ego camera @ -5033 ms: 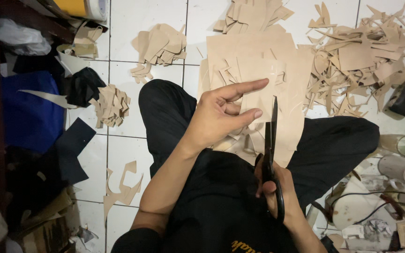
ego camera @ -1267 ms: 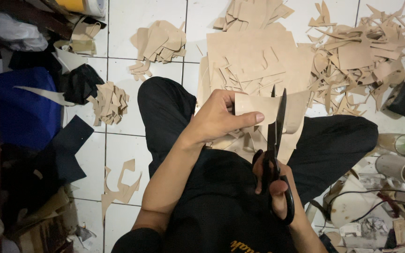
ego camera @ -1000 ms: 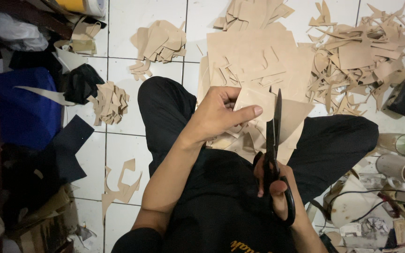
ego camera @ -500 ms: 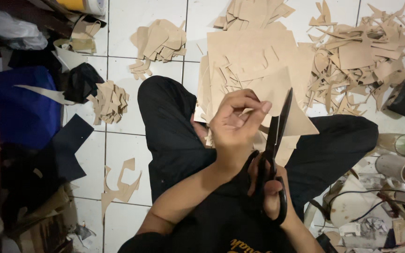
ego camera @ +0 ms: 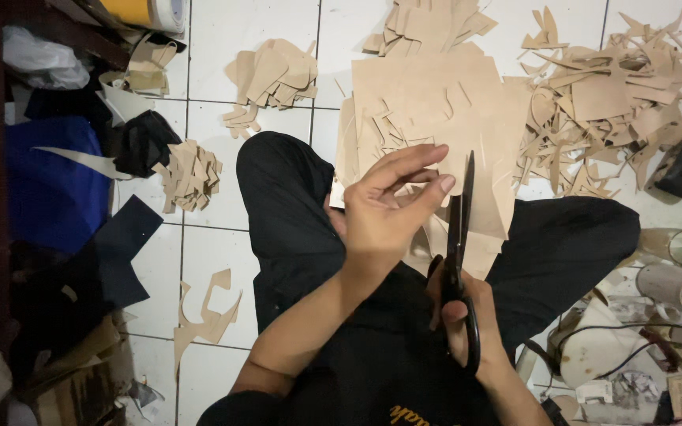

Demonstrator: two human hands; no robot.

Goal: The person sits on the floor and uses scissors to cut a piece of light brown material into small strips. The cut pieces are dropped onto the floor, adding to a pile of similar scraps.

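I sit cross-legged on a white tiled floor. My left hand (ego camera: 384,213) is raised over my lap, thumb and fingers pinching the edge of a tan cardboard sheet (ego camera: 489,217). My right hand (ego camera: 458,319) grips the handles of black scissors (ego camera: 461,229). Their blades point away from me and stand nearly closed against the sheet, just right of my left fingertips. The sheet's near part is hidden behind my left hand.
A stack of cut tan sheets (ego camera: 428,87) lies ahead of my knees, and a heap of offcuts (ego camera: 609,102) at the right. Smaller scrap piles (ego camera: 191,173) and a cut shape (ego camera: 207,315) lie left. Blue cloth (ego camera: 49,189) and clutter line the left; a cardboard tube (ego camera: 680,288) and cables sit at the right.
My left hand has drawn the sheet closer to my body and turned it, its fingers now spread further. The scissors stayed upright in my right hand, their blades nearly closed on the sheet.
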